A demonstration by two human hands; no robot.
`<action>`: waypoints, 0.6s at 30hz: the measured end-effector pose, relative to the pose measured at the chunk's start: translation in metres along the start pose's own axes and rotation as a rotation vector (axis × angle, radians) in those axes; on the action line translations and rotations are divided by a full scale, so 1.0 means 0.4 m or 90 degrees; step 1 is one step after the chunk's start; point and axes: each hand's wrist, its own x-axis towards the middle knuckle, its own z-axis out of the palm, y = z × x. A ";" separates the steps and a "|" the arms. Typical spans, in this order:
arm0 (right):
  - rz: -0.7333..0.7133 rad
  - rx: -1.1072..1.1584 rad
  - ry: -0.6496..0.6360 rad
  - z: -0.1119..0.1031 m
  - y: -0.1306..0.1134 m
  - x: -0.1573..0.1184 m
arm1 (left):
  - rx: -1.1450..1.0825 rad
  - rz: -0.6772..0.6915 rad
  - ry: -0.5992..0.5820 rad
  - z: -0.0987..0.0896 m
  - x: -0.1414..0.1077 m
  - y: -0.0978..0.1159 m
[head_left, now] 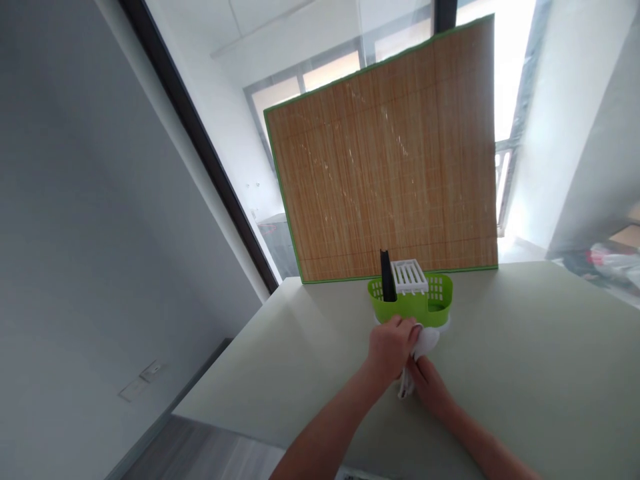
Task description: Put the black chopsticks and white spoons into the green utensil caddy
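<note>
My left hand (pixel 391 345) is closed, its fingertips at the rim of a white spoon (pixel 427 341) with a rounded bowl. Lower down, my right hand (pixel 433 387) is closed round the same spoon's handle, whose pale end pokes out between the wrists. Whether more than one white utensil is in the grip I cannot tell. Just behind my hands stands a green plastic basket (pixel 407 310) on a white base. A white slotted rack (pixel 410 275) sits over the basket, and a long black piece (pixel 387 277) leans upright in it.
The pale table (pixel 310 360) stretches to both sides. A bamboo mat with green edging (pixel 395 160) stands upright behind the basket, before a glass pane. To the left rises a grey wall (pixel 75 233) with sockets. Plastic bags (pixel 617 260) lie at the far right.
</note>
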 end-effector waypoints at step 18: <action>0.031 0.106 -0.035 -0.023 -0.017 0.012 | -0.402 -0.289 -0.100 0.160 -0.214 0.001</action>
